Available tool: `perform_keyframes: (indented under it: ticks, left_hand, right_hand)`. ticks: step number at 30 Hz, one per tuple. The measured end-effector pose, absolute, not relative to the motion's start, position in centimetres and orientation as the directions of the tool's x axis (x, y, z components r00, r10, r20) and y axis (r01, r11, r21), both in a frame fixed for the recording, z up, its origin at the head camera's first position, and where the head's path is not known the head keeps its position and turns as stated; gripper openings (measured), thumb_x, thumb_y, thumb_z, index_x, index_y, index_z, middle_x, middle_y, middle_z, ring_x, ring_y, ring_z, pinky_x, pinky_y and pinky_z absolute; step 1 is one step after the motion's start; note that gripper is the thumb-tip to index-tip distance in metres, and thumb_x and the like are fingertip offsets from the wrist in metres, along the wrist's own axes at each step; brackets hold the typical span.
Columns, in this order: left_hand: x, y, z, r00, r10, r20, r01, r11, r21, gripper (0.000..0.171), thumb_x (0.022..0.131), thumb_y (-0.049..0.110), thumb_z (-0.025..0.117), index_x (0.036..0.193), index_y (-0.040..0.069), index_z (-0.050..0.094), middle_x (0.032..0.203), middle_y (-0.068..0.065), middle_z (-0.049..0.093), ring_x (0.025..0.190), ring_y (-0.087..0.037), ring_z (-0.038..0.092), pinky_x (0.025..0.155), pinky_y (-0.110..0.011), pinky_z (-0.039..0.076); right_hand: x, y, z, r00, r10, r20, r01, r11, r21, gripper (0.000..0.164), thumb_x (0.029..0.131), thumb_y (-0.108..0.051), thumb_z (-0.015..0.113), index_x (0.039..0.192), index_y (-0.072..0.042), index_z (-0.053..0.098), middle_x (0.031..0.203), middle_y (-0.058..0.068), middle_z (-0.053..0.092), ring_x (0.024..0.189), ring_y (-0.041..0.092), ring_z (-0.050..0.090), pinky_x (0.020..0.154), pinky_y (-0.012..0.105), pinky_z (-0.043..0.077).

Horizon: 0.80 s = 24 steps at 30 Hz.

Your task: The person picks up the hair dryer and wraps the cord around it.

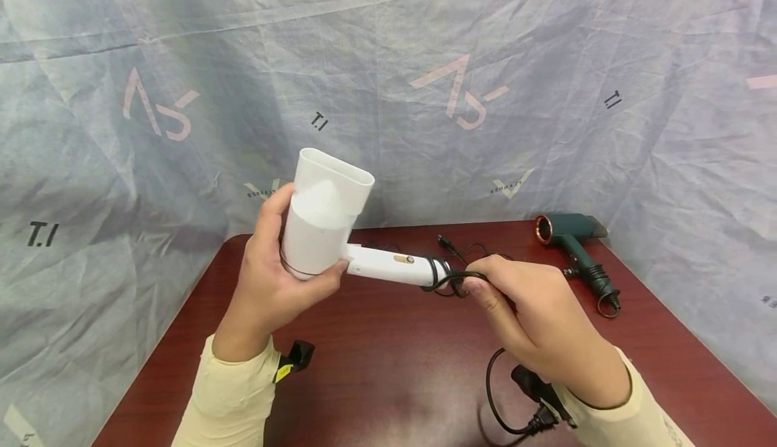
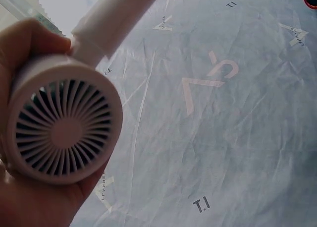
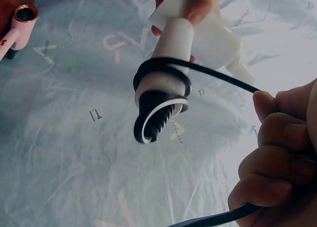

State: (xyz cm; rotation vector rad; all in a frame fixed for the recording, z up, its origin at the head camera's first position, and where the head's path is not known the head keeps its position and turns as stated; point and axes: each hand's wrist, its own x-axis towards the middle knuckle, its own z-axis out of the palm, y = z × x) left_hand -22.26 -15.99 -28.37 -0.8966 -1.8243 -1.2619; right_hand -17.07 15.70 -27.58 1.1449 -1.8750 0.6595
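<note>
A white hair dryer [image 1: 315, 234] is held above the table by my left hand [image 1: 261, 282], which grips its barrel with the thumb near the handle. Its flat oval nozzle points up; the left wrist view shows the round slatted grille [image 2: 66, 133] at the other end. The handle stretches right, with a black cord [image 3: 161, 63] looped round its end. My right hand [image 1: 546, 312] pinches this cord between thumb and forefinger, the other fingers curled round it. In the right wrist view the cord runs taut from handle to fingertips. Its plug [image 1: 542, 420] hangs below the right wrist.
A dark green hair dryer [image 1: 567, 231], cord wound round its handle, lies at the table's right back. Another black plug [image 1: 446, 241] and cord lie behind the white handle. A pink dryer [image 3: 22, 31] shows at the right wrist view's corner. Grey printed cloth [image 1: 376, 96] surrounds the table [image 1: 376, 366].
</note>
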Motion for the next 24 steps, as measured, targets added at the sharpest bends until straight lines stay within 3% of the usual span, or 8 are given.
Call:
perform_keyframes:
  ticks: [7,16,24]
  left_hand:
    - [-22.0,-16.1,-28.2,-0.46,0.227,0.858,0.885,0.2,0.421,0.096,0.062,0.003,0.088,0.148,0.003,0.046,0.122,-0.008,0.067,0.103,-0.02,0.064,0.089,-0.027,0.052]
    - [-21.6,-16.1,-27.9,-0.441,0.251,0.861,0.897,0.119,0.425,0.097,0.058,-0.001,0.088,0.146,-0.003,0.047,0.118,-0.011,0.066,0.1,-0.02,0.063,0.086,-0.028,0.052]
    - [-21.3,-16.1,-27.9,-0.439,0.26,0.86,0.891,0.004,0.454,0.097,0.055,-0.008,0.086,0.144,-0.008,0.046,0.117,-0.013,0.066,0.098,-0.021,0.064,0.084,-0.029,0.052]
  right_hand:
    - [-17.2,15.6,-27.4,-0.255,-0.455,0.853,-0.901,0.432,-0.039,0.023,0.109,-0.025,0.054,0.096,-0.013,0.068,0.075,-0.014,0.052,0.062,-0.006,0.039,0.058,0.01,0.034]
    - [-17.8,15.8,-27.7,-0.278,-0.448,0.85,-0.902,0.425,-0.071,0.021,0.108,-0.024,0.054,0.099,-0.012,0.069,0.074,-0.014,0.048,0.063,-0.005,0.038,0.058,0.01,0.034]
    - [-18.9,15.7,-28.5,-0.337,-0.457,0.823,-0.893,0.432,-0.127,0.008,0.104,-0.016,0.061,0.1,-0.016,0.068,0.074,-0.015,0.044,0.063,-0.005,0.035,0.059,0.011,0.033]
